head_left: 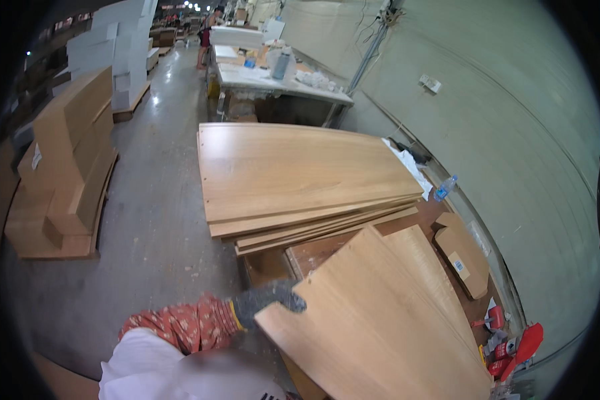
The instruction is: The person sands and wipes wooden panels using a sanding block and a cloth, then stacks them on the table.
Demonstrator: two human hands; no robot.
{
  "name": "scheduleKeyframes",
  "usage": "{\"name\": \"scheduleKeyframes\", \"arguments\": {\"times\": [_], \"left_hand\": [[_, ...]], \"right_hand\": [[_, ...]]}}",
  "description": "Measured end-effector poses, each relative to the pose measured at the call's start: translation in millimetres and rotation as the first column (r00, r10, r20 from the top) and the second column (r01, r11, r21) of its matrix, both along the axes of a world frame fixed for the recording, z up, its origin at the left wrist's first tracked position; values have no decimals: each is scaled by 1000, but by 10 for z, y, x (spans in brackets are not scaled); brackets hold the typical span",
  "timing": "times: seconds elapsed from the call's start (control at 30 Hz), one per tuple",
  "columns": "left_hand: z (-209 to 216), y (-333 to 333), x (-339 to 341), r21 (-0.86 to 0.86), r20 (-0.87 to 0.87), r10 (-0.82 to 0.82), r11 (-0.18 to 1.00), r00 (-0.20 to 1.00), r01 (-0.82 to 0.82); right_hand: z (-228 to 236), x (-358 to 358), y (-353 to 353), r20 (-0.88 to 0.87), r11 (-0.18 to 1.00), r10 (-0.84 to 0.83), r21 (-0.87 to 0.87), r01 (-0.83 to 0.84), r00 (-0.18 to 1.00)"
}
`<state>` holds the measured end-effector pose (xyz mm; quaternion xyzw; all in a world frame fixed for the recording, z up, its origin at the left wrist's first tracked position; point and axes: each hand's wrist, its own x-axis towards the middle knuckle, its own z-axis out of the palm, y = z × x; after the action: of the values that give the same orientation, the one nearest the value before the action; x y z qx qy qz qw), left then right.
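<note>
My left hand (271,301), in a dark grey glove below a red floral sleeve cuff, is at the left edge of a pale wood-grain panel (373,313). It grips the panel by a notch cut into that edge, and the panel hides part of the fingers. This panel lies tilted across the near end of the workbench, over another pale panel (413,250). My right hand does not show. Just beyond, a stack of long wood-grain panels (300,167) rests on the bench, its left end overhanging the aisle.
Along the right wall are a plastic bottle (445,189), a brown cardboard piece (463,257) and several red items (513,353). Stacked panels (73,160) stand on a pallet at left. Farther off, a white table (273,83) holds a bottle, and a person (208,37) stands nearby.
</note>
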<state>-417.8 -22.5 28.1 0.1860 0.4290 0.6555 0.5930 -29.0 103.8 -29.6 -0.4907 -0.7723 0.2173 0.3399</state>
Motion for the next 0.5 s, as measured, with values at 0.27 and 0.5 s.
{"name": "scheduleKeyframes", "arguments": {"times": [0.27,0.5], "left_hand": [[434,-634,-868,234,-131,255,947,958,-220],[0,-1748,-1663,160,-45,720,690,693,-706]], "right_hand": [[-48,-707,-3,67,987,158,29,-160,985],[-166,-1698,35,130,928,361,50,-370,923]]}}
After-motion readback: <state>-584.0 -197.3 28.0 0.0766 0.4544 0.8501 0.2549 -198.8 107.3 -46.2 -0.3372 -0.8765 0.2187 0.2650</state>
